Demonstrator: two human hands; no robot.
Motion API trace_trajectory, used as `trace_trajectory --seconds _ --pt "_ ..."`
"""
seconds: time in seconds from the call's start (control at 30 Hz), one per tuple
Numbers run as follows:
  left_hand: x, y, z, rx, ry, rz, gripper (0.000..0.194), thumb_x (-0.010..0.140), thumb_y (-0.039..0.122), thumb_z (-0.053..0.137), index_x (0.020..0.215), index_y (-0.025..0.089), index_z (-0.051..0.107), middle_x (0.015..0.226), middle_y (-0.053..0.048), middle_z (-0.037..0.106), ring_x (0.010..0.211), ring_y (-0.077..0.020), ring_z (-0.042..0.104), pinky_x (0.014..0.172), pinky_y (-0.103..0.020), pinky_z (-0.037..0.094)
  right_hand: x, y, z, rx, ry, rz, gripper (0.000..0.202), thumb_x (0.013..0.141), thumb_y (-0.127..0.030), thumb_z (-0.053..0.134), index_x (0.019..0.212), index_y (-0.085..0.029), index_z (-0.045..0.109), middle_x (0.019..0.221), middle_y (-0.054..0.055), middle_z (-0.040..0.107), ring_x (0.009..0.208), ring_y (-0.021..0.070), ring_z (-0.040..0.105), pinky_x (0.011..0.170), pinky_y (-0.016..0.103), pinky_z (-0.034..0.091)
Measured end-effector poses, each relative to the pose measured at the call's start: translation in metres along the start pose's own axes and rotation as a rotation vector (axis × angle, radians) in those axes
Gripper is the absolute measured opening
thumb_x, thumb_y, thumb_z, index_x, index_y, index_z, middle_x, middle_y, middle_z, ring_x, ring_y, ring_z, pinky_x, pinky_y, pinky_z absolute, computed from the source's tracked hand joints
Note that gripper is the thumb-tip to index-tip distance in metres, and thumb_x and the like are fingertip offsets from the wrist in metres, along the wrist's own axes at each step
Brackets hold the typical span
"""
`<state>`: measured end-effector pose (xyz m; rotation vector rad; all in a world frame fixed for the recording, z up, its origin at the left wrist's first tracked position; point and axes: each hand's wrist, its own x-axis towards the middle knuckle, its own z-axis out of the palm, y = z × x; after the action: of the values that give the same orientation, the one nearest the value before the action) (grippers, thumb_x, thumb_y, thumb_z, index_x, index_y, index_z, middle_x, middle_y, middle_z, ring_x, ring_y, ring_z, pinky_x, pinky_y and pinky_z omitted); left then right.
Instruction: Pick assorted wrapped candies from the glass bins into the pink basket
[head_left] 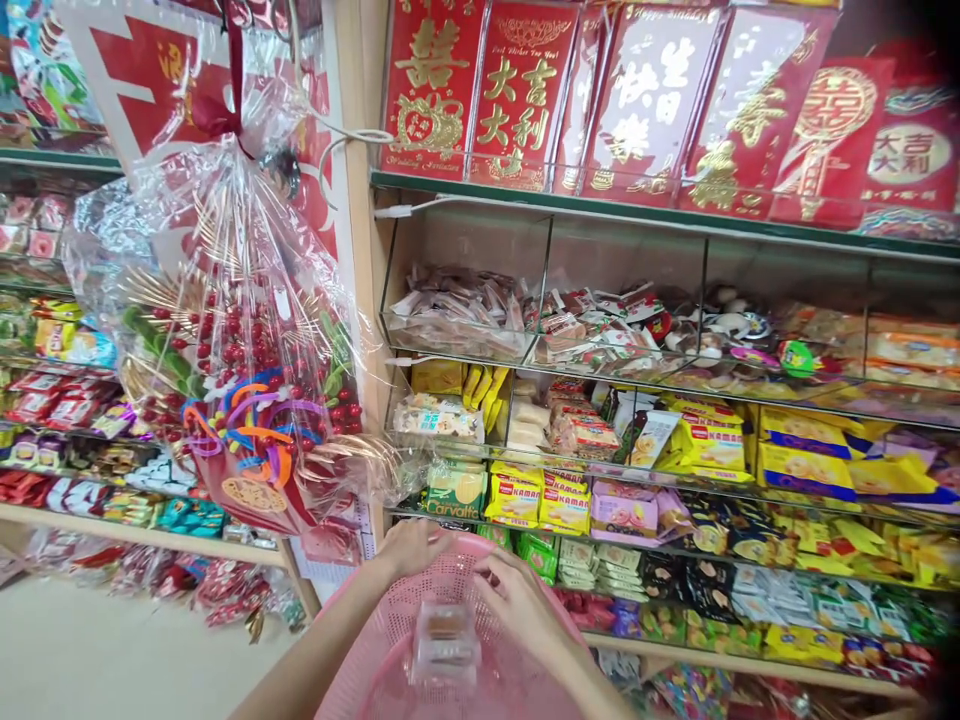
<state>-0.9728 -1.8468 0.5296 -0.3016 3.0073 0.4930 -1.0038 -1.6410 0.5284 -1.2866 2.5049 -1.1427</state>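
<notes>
A pink perforated plastic basket [360,650] fills the bottom centre of the view. My left hand [412,548] lies at its far left rim, the fingers bent over the edge and the thumb hidden. Over the basket's right side is my right hand [504,585], its fingers curled together near the inner wall; whether anything small is between them cannot be made out. Between the two hands, small clear-wrapped packets [448,640] with brown contents sit in the basket.
Shelves [660,222] of wrapped snacks stand ahead and right, with red envelopes [517,95] on top. A cellophane-wrapped decoration [247,400] hangs at the left, close to my left arm. Lower left shows pale floor [112,650].
</notes>
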Motion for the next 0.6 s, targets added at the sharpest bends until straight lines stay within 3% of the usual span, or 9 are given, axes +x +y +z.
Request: trace_trajectory --seconds 0.33,0.6 --pt "0.004 -0.007 -0.006 0.026 0.087 -0.083 0.060 0.083 0.062 0.022 0.086 0.020 0.066 0.090 -0.010 0.069 0.091 -0.0253 0.062 0.080 -0.032 0.041 0.027 0.005 -0.013 0.040 0.010 -0.097 0.018 0.087 -0.023 0.043 0.085 -0.020 0.060 0.086 0.001 0.059 0.081 0.0141 0.055 0.073 0.025 0.041" --pt "0.018 -0.010 -0.014 -0.009 0.079 -0.138 0.066 0.081 0.065 0.020 0.081 0.017 0.065 0.091 -0.014 0.068 0.093 -0.0286 0.062 0.077 -0.035 0.043 0.044 0.010 -0.020 0.015 0.019 -0.130 0.021 0.088 -0.023 0.040 0.082 -0.020 0.060 0.083 0.001 0.058 0.077 0.0134 0.054 0.071 0.024 0.040"
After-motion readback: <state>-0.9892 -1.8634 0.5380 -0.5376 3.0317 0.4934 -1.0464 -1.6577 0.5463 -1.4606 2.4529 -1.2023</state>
